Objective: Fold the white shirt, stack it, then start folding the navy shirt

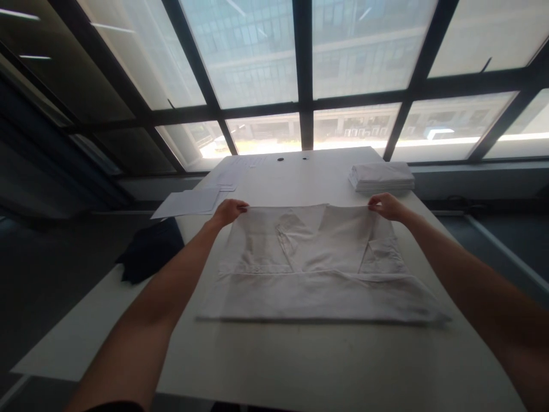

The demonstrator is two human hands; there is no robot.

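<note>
A white cloth garment, its kind unclear, lies partly folded across the table in front of me. Creases and overlapping flaps show in its upper half, and its near edge runs straight along the bottom. My left hand pinches the far left corner between thumb and fingers. At the far right corner, my right hand grips the cloth the same way. The far edge is stretched fairly straight between the two hands.
The white table extends toward large windows. Folded white cloths are stacked at the far right. Paper sheets lie at the far left, overhanging the edge. A dark blue folded cloth rests on the left edge.
</note>
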